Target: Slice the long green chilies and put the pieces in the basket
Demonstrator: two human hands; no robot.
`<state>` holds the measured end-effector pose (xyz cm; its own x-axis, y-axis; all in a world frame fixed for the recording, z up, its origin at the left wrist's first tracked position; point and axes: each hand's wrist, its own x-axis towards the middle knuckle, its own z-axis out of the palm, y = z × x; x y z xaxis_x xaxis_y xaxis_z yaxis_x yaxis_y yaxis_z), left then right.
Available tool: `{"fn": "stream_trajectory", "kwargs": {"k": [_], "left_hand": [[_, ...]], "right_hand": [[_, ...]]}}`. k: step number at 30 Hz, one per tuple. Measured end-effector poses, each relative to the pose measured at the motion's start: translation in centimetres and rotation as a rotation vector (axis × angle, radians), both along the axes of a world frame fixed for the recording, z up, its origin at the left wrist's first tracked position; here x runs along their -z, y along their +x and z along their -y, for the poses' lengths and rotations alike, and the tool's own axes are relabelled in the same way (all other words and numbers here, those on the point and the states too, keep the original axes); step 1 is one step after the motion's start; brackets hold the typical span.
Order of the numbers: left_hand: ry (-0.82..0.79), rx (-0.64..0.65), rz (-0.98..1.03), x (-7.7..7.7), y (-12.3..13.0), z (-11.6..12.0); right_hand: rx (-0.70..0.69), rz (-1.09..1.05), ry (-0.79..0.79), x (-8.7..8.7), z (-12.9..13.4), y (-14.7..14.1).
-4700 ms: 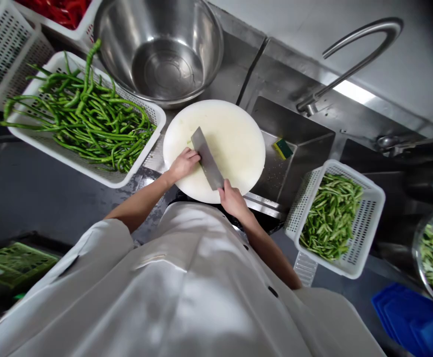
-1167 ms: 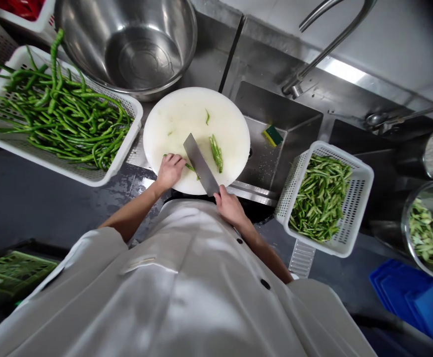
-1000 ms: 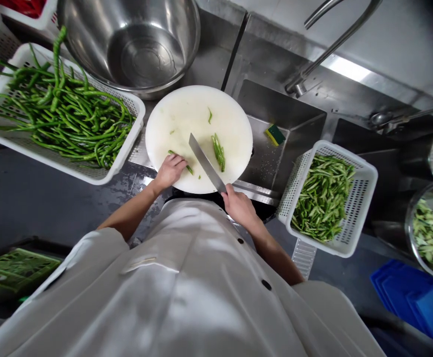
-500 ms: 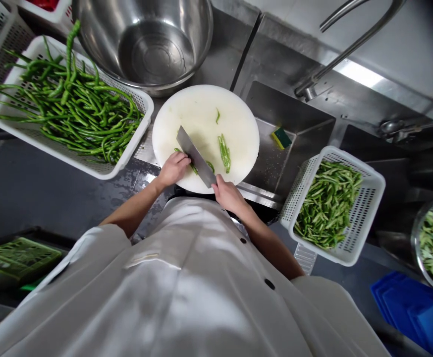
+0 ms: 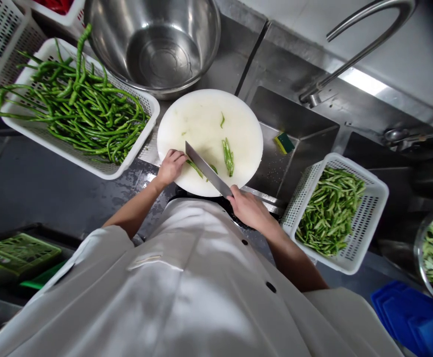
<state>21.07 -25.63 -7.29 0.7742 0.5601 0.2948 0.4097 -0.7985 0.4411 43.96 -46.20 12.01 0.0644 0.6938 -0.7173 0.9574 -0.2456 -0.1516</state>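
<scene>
My right hand (image 5: pixel 249 208) is closed around the handle of a cleaver (image 5: pixel 208 169), whose blade slants over the near part of a round white cutting board (image 5: pixel 197 111). At the board's left edge my left hand (image 5: pixel 172 166) has its fingers bent over the end of a long green pepper (image 5: pixel 194 168), pressing it to the board. The pepper lies along the left side of the blade. A bit of green shows just behind the blade. Farther right rests a small bunch of sliced green pepper (image 5: pixel 228 157), with one curved scrap (image 5: pixel 222 120) above it.
A white basket (image 5: pixel 108 174) of whole long green peppers stands left; another basket (image 5: pixel 382 208) with cut pieces stands right. Behind the board is a big steel bowl (image 5: pixel 160 89). The sink (image 5: pixel 272 173) holds a sponge (image 5: pixel 284 143), below a curved faucet (image 5: pixel 365 57).
My right hand has drawn the cleaver toward the right and nearer my body. My left hand has shifted slightly left, away from the blade. The view has moved a little.
</scene>
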Motion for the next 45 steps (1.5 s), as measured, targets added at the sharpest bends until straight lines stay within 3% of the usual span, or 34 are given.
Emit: {"fn": "stream_trajectory", "kwargs": {"k": [4, 7, 14, 16, 20, 22, 28, 31, 35, 36, 38, 40, 42, 45], "left_hand": [[0.026, 0.017, 0.032, 0.5, 0.1, 0.2], [0.029, 0.014, 0.043, 0.9, 0.0, 0.3], [0.057, 0.065, 0.077, 0.7, 0.0, 0.6], [0.072, 0.057, 0.075, 0.6, 0.0, 0.7], [0.063, 0.025, 0.026, 0.8, -0.3, 0.8], [0.051, 0.021, -0.001, 0.9, -0.3, 0.9], [-0.036, 0.048, -0.055, -0.2, 0.1, 1.3], [-0.017, -0.083, -0.022, -1.7, -2.7, -1.2], [0.041, -0.648, -0.080, -3.2, -12.1, -8.8], [0.022, -0.713, -0.151, -3.4, -14.7, -10.8], [-0.034, -0.688, -0.295, -3.4, -19.1, -14.1], [-0.073, -0.622, -0.427, -3.2, -21.7, -16.3], [-0.099, -0.588, -0.525, -3.0, -22.6, -17.5], [-0.122, -0.597, -0.607, -3.1, -21.9, -18.2]], "right_hand": [[-0.014, -0.005, -0.020, -0.7, 0.4, 0.8], [0.009, -0.045, -0.019, -0.3, 0.2, 1.1], [0.073, -0.108, 0.075, 5.4, -2.9, -1.7], [0.069, -0.103, 0.081, 5.2, -2.9, -1.5], [0.038, -0.109, 0.063, 3.2, -1.7, 0.2], [0.038, -0.140, 0.060, 3.2, -1.8, 0.3], [0.188, -0.206, 0.167, 7.4, -3.5, -1.7], [0.213, -0.213, 0.213, 8.0, -1.8, -1.0], [0.177, -0.332, 0.262, 8.4, 1.4, -0.1], [0.183, -0.377, 0.265, 8.7, 1.8, 0.0], [0.253, -0.451, 0.243, 9.5, 2.1, 0.1], [0.392, -0.509, 0.199, 10.2, 1.7, 0.8], [0.540, -0.543, 0.179, 10.5, 1.2, 2.1], [0.687, -0.513, 0.241, 10.3, 0.6, 4.6]]}}
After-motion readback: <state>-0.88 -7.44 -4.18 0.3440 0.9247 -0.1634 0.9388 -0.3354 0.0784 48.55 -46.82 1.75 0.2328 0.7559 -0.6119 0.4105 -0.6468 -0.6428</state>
